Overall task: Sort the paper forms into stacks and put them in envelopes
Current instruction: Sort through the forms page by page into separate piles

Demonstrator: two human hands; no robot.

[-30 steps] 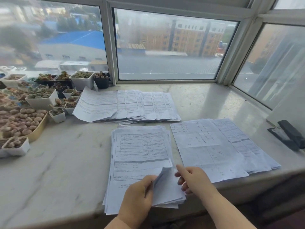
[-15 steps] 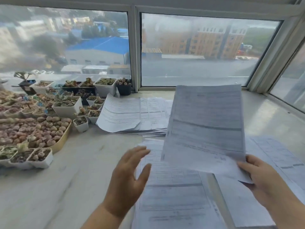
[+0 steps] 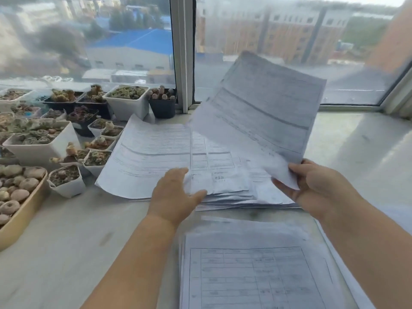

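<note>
Fingers of the right hand pinched the lower corner of one form, which had risen off the near stack at 6 o'clock and swung over the fanned far stack at 12 o'clock. Half a second before, the left hand hung open in the air; now its straight fingers pressed the far stack's near edge, probably steadying it for this sheet. Succulent pots crowded the table at 10 o'clock; no envelope showed, so sorting was likely unfinished.
</note>
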